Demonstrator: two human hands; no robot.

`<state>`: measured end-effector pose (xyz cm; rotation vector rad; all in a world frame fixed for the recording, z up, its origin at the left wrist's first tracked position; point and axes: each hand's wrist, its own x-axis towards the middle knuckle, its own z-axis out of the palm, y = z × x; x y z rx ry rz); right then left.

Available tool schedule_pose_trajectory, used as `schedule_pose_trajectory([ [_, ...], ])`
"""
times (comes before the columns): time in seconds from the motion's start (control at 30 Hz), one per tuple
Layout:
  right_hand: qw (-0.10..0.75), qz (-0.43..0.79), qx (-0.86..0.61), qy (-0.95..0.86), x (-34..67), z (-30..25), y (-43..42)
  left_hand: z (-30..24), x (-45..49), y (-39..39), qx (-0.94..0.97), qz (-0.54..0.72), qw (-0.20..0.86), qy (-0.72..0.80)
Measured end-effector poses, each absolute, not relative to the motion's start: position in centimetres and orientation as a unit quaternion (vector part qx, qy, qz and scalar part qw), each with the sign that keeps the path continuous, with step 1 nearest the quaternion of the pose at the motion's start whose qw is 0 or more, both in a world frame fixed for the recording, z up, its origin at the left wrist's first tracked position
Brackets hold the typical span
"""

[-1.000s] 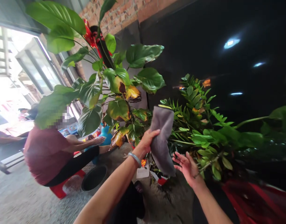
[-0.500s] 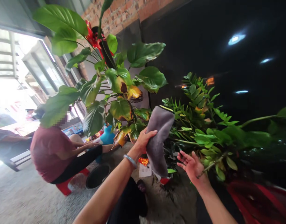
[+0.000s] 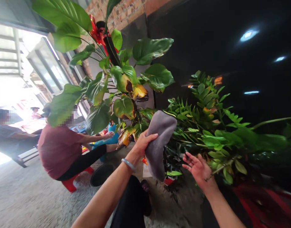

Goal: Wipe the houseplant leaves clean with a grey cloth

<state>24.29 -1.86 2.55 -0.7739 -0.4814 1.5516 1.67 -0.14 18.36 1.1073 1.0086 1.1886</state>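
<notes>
I'm holding a soft grey fabric cloth [image 3: 159, 145], long in shape and edged in black and yellow at its top, in the left hand [image 3: 142, 143], which is gripping it by its left side, thumb pressing across the near face while the other fingers are hiding behind. The cloth is hanging in the air, its long axis running mostly up and down, the edged end leaning right. The relation I'm weighing is the gap to the right hand [image 3: 199, 168]: that hand is sitting open and apart, right of the cloth's lower half, fingers loosely curling and holding nothing that I can see, so the cloth is lying to its left. A smooth pale blue-grey bangle [image 3: 128, 164] is circling the left wrist, left of the cloth. A bushy plant with small glossy green leaves [image 3: 211, 141] is spreading to the cloth's right; a tall plant with broad green leaves patched yellow and brown [image 3: 123, 107] is standing above and left of it. Farther left of the cloth, beyond a round black basin [image 3: 101, 175], a person in a maroon shirt [image 3: 60, 148] is sitting on a red stool [image 3: 72, 183].
</notes>
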Motion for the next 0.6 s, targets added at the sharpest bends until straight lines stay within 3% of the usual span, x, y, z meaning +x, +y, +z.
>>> schedule_pose_trajectory([
  [0.27, 0.615, 0.67, -0.362, -0.203, 24.6, 2.1, -2.0, 12.9, 0.5, -4.8, 0.485, 0.312, 0.646, 0.5],
  [0.33, 0.61, 0.679, -0.353, -0.206, 25.3, 1.9, -1.9, 14.6, -1.0, -5.3, 0.476, 0.357, 0.648, 0.475],
  [0.5, 0.593, 0.697, -0.331, -0.228, 25.7, 1.5, -1.5, 18.9, -2.9, -2.7, 0.385, 0.609, 0.551, 0.421],
  [0.6, 0.598, 0.694, -0.331, -0.225, 25.0, 1.8, -1.8, 16.4, -2.4, -2.1, 0.311, 0.607, 0.548, 0.484],
])
